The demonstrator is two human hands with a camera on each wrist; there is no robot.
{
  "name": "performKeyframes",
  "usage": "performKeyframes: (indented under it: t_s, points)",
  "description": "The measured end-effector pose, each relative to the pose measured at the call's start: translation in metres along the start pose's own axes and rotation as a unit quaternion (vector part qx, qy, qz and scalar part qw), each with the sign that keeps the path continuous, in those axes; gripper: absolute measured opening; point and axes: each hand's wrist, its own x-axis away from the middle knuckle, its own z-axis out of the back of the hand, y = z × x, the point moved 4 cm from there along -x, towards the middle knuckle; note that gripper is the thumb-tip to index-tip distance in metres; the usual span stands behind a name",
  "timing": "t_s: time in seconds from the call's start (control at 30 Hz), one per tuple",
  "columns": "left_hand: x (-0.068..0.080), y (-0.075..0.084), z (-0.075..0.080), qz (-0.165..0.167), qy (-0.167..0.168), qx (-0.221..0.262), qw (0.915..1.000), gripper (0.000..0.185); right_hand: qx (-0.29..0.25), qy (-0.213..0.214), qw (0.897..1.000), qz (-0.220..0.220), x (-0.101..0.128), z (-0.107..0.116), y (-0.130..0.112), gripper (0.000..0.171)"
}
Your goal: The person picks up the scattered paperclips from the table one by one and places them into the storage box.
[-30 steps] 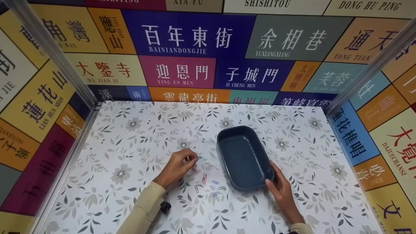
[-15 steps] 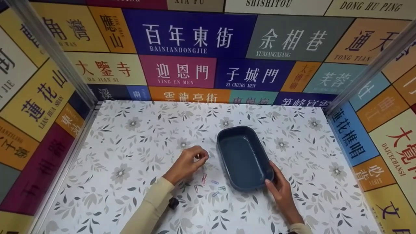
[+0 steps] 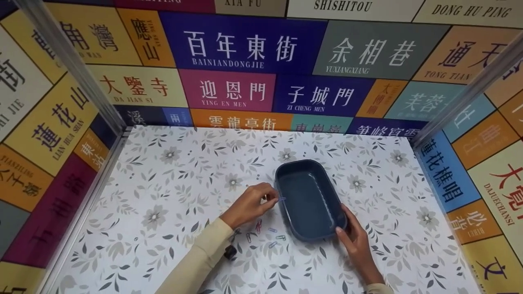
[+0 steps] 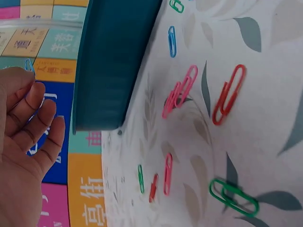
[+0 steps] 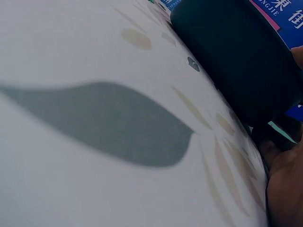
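My left hand [image 3: 250, 204] pinches a small blue paper clip [image 4: 29, 66] between thumb and index finger. In the head view that hand is at the left rim of a dark blue rectangular container [image 3: 308, 200], and the paper clip overlaps the rim. My right hand [image 3: 354, 241] grips the container by its near right corner, thumb at the rim and fingers along the outer side. The container's inside shows bare. Loose paper clips lie below the left hand: a red one [image 4: 229, 94], linked-looking pink ones [image 4: 180, 92], a green one [image 4: 234, 197] and a blue one [image 4: 172, 41].
A white table [image 3: 163, 253] with a grey leaf and flower print lies under everything. Panels with coloured name blocks [image 3: 245, 45] stand at the back and both sides, with metal posts [image 3: 98, 102] at the corners. A dark wrist device [image 3: 230, 252] sits by the left sleeve.
My left hand has moved right and a little up, from over the paper clips to the container's left rim, with the blue paper clip now showing at its fingertips. My right hand keeps its grip.
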Motion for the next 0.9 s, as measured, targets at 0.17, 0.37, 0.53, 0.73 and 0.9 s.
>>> performKeyframes:
  t_s: [0.17,0.37,0.53,0.73,0.9]
  points:
    - [-0.008,0.008,-0.009,-0.007,-0.027,-0.007,0.9996,0.006,0.006,-0.004,1.0,-0.013,0.002,0.0,0.0,0.065]
    - [-0.017,0.015,-0.023,-0.026,-0.05,-0.027,0.9981,0.008,-0.005,0.004,1.0,0.004,0.002,0.0,-0.002,0.063]
    - [-0.026,0.02,-0.034,-0.049,-0.078,-0.056,0.9942,0.007,-0.002,0.006,1.0,0.002,0.001,0.001,-0.003,0.063]
    - [-0.038,0.024,-0.04,-0.053,-0.112,-0.072,0.9897,0.009,0.007,0.012,1.0,-0.013,0.001,0.002,-0.001,0.062]
    - [-0.048,0.026,-0.044,-0.055,-0.144,-0.082,0.9846,0.011,0.006,0.013,1.0,-0.02,0.001,0.0,-0.001,0.063]
